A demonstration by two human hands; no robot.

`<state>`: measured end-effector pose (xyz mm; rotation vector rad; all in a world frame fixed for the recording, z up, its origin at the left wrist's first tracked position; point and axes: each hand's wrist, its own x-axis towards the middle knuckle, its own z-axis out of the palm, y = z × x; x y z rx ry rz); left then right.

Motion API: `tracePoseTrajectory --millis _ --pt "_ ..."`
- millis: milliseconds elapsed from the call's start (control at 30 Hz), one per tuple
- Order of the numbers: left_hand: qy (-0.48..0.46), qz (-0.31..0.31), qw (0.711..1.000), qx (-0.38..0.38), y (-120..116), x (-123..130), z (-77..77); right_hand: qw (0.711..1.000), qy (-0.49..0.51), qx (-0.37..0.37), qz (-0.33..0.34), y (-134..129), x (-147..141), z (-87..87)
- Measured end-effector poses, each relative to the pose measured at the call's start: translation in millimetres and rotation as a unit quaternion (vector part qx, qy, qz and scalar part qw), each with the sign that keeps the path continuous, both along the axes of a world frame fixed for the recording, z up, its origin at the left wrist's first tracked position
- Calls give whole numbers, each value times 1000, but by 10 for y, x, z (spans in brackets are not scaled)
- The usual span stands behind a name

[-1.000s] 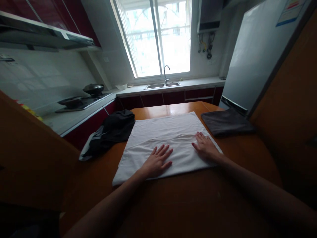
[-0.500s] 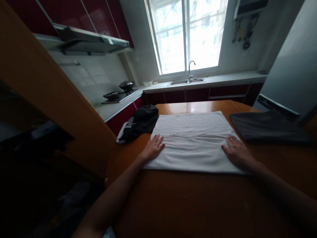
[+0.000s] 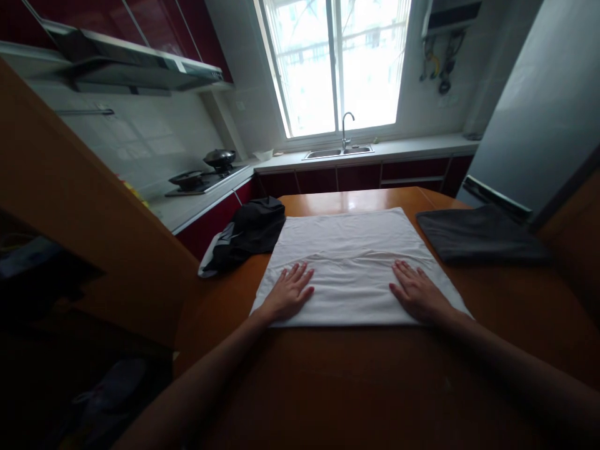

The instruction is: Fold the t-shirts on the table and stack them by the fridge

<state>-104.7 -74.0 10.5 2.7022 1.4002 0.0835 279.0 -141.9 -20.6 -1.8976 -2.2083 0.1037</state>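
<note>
Two hands lie palm down on one white cloth (image 3: 349, 289), the left hand (image 3: 285, 296) toward its left side and the right hand (image 3: 416, 295) toward its right. On each, the fingers are spread wide and laid flat, with the thumb set apart and pointing inward; nothing is pinched between them. A broad stretch of the cloth lies between the two sets of fingers. Just ahead of the fingertips a wavy crease crosses it from side to side, and beyond that its far part lies nearly flat. Its near edge runs straight, behind the fingers and close to the wrists.

Under the cloth is a wooden table (image 3: 347, 375), its brown top showing nearer the person than the fingers. Ahead and left of the left fingers, a rumpled black garment (image 3: 250, 228) with a pale part rests by the cloth's edge. Ahead and right of the right fingers, a folded dark grey cloth (image 3: 478, 234) lies on the table.

Well beyond the fingers are a sink (image 3: 342, 153) and faucet (image 3: 345, 130) below a bright window (image 3: 304, 75); far left of them, two pans (image 3: 220, 159) sit on a stove (image 3: 206, 185).
</note>
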Motion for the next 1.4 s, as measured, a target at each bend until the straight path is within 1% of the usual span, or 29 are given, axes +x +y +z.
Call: tracePoseTrajectory --millis 67,133,233,333,400,500,567,700,767,900,1000,1100,1167,1233,1333,1400 --pt "-5 0 1000 5 -16 6 45 1000 -1 4 -12 -2 5 20" --pt "-18 -4 1000 15 -51 39 107 1000 -5 24 -18 -5 -12 66" --pt "-35 -28 999 27 -150 147 159 998 -3 55 13 -28 -95 115" --pt "-6 -69 998 -3 -243 254 135 998 7 33 62 -67 -202 104" --pt "13 -82 996 -25 -273 287 113 997 12 14 73 -89 -245 92" --pt "0 -81 996 -25 -283 288 111 997 28 28 73 -112 -261 102" --pt "-6 -91 996 -23 -286 284 120 995 34 37 91 -128 -268 121" --pt "20 -123 991 -38 -304 297 132 992 23 5 128 -159 -311 144" --pt "19 -125 991 -45 -314 306 145 992 21 -4 127 -165 -323 153" --pt "10 -130 990 -46 -329 312 169 993 28 8 114 -157 -307 166" --pt "13 -144 988 -49 -330 312 158 993 29 1 113 -147 -292 144" --pt "-5 -147 987 -62 -305 296 155 993 32 -1 116 -122 -271 116" --pt "-26 -141 987 -70 -256 256 174 994 39 18 98 -87 -231 114" --pt "-44 -116 990 -61 -172 176 200 996 45 44 62 -35 -156 122" --pt "-46 -48 998 -12 8 -17 203 997 38 61 0 56 7 109" --pt "-35 -1 999 11 138 -164 161 997 28 55 -39 111 121 67"
